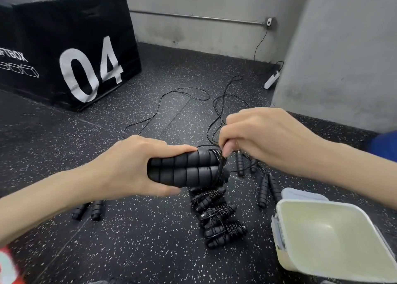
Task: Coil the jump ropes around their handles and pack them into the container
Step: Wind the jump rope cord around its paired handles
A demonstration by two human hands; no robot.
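My left hand [133, 167] grips a pair of black ribbed foam jump rope handles [184, 168] held side by side above the floor. A few turns of thin black cord wrap their right end. My right hand [266, 141] pinches that cord [221, 154] just above the wraps. The loose rest of the rope [184, 90] trails in loops over the speckled floor behind. Below the hands lie three coiled rope bundles [219, 217] in a row. An open, pale plastic container [335, 240] with nothing inside stands at the lower right.
Loose handle pairs lie at the left [90, 210] and beside the container [268, 189]. A black foam box marked 04 [71, 47] stands at the back left. A grey concrete pillar [343, 58] rises at the right, a white power strip [271, 80] at its foot.
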